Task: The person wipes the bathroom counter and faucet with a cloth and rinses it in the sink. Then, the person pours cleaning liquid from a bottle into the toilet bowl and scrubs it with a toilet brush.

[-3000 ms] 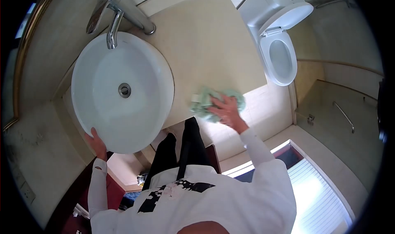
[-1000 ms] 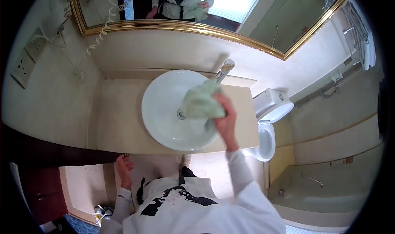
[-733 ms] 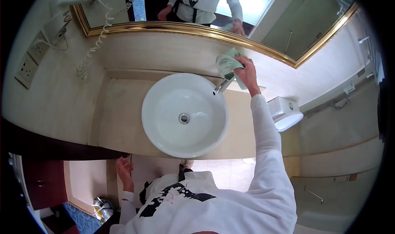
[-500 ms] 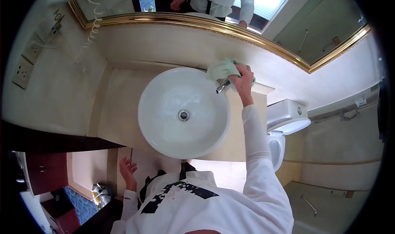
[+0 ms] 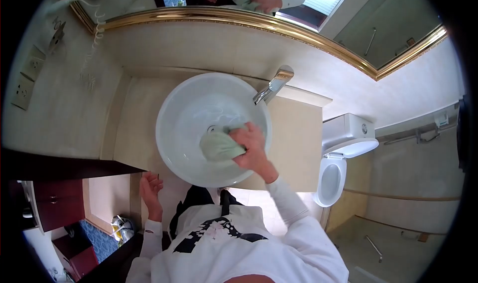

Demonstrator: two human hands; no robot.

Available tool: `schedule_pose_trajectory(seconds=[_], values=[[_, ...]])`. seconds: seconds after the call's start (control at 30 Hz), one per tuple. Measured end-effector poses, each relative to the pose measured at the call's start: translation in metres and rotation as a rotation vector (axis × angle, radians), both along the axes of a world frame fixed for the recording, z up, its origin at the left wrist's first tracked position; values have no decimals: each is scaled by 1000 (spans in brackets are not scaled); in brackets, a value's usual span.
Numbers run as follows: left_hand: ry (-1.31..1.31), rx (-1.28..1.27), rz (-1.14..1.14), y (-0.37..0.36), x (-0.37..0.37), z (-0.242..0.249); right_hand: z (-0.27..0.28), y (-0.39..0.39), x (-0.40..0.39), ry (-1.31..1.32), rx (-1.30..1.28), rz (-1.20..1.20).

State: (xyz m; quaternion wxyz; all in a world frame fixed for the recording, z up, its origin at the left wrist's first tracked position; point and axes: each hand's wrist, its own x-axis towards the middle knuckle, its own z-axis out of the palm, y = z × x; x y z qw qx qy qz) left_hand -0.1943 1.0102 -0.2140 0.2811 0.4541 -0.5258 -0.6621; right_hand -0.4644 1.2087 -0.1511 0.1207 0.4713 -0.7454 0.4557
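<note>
My right hand (image 5: 251,146) is closed around a bunched pale green cloth (image 5: 219,146), held over the white round basin (image 5: 184,104). The cloth covers part of the drain (image 5: 212,129). Behind the basin's right rim stands the chrome faucet (image 5: 275,85), its spout pointing over the bowl. My left hand (image 5: 151,189) hangs by the counter's front left edge, fingers loosely bent and somewhat apart, with nothing in it.
A beige counter (image 5: 294,138) carries the basin. Above it runs a gold-framed mirror (image 5: 239,15). To the right is a white toilet (image 5: 330,178) with its lid raised; wall sockets (image 5: 26,81) and a coiled cord (image 5: 97,26) are on the left.
My right hand has moved from the faucet down over the basin, taking the cloth with it. The faucet is now uncovered. My left hand has shifted slightly upward.
</note>
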Motion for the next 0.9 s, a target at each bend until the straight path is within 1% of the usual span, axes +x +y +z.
schedule_pose_trajectory(seconds=[0.03, 0.1, 0.13, 0.2, 0.27, 0.33, 0.37, 0.43, 0.5, 0.53, 0.6, 0.63, 0.7, 0.73, 0.8, 0.87, 0.9], values=[[3, 3, 0, -1, -1, -3, 17, -3, -4, -9, 11, 3], [1, 17, -3, -3, -4, -3, 53, -15, -18, 323, 99, -43], [-1, 18, -17, -2, -8, -3, 65, -23, -27, 395, 194, -45], [-6, 28, -30, -4, -13, -3, 76, -42, -53, 533, 359, -70], [52, 6, -69, -7, -17, -5, 78, -62, -95, 629, 493, -121], [79, 24, -73, -10, -27, 3, 60, -73, -144, 708, 606, -215], [115, 31, -82, -11, -32, 9, 41, -72, -164, 759, 653, -282], [145, 10, -117, -11, -40, 21, 5, -60, -185, 764, 790, -395], [184, -20, -151, -15, -44, 29, -34, -57, -195, 487, 1283, -460], [191, -39, -186, -16, -45, 31, -39, -59, -193, 490, 1285, -458], [190, -43, -225, -21, -42, 28, -48, -51, -173, 425, 1106, -529], [178, -55, -247, -27, -40, 24, -45, -51, -165, 423, 1118, -523], [149, -58, -279, -32, -34, 24, -29, -51, -140, 345, 759, -591], [145, -49, -274, -35, -35, 28, -24, -51, -129, 339, 761, -594], [153, -43, -263, -39, -37, 30, -15, -51, -113, 258, 620, -592], [153, -25, -247, -43, -37, 27, -22, -53, -91, 153, 653, -591], [160, -27, -248, -45, -37, 24, -37, -55, -77, -38, 663, -567]])
